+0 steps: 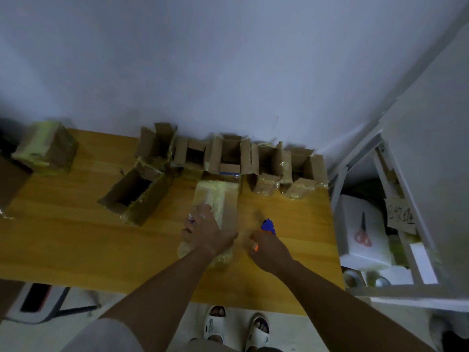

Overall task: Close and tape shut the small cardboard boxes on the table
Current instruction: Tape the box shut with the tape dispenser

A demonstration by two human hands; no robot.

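1. A person stands at the 6 o'clock edge of a yellow wooden table [76, 245], both bare forearms reaching forward over it.
2. The left hand [206, 231] lies flat with fingers spread on top of a closed, tape-covered box [215, 199] near the table's centre, pressing down on its near half.
3. The right hand [269, 250] is just at 3 o'clock of that box, curled around a blue and orange tape dispenser [267, 226] whose blue head points toward 12 o'clock; the picture is blurred there, so whether the dispenser touches the box cannot be told.
4. A row of open boxes [228, 153] stands along the wall at 12 o'clock, flaps up; they sit close together, some touching.
5. One more open box [134, 194] lies tilted at 10 o'clock of the left hand, its mouth facing up and toward the viewer.
6. A sealed box [47, 146] wrapped in yellowish tape stands well apart at the table's far 9 o'clock end.
7. Off the table at 3 o'clock, a white shelf frame [406, 199] holds a white foam block [365, 224] with orange-handled scissors [363, 232] lying on it.
8. Two feet in white slippers [236, 326] show on the floor at 6 o'clock.
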